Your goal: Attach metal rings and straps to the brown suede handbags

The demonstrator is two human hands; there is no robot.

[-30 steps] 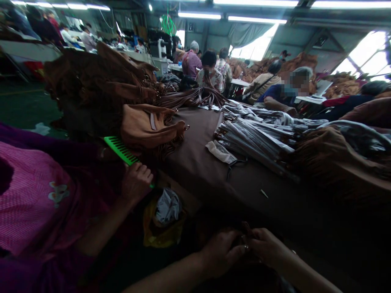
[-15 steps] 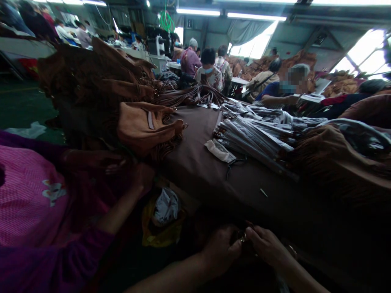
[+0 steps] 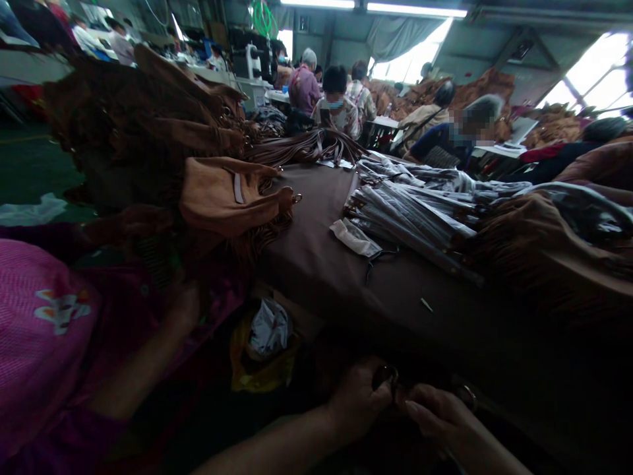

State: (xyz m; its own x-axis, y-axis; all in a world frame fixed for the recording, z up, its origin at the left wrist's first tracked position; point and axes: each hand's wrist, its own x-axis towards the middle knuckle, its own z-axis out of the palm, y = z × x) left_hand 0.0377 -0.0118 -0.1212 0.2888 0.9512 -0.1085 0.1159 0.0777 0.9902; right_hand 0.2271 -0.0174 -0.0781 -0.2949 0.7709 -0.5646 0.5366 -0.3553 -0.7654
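Observation:
Low in front of me, at the dark near edge of the table, my two hands are close together. My left hand [image 3: 361,394] pinches a shiny metal ring [image 3: 393,375] between thumb and fingers. Just right of the ring, my right hand [image 3: 438,412] has its fingers pressed together; what they hold is too dark to make out. Whatever hangs below the hands is lost in shadow. A small pale stick-like piece [image 3: 426,305] lies on the brown table cover [image 3: 316,231], beyond my right hand.
A brown fringed bag [image 3: 222,198] sits by a heap of similar bags [image 3: 133,112]. Wrapped straps [image 3: 410,218] and a white face mask [image 3: 355,237] lie on the table. A co-worker in pink [image 3: 39,343] works close on my left, above a yellow bag [image 3: 240,363].
My right hand has shifted slightly down and right, leaving the metal ring more visible at my left fingers. The co-worker's hands have moved left and apart, showing a green-edged item.

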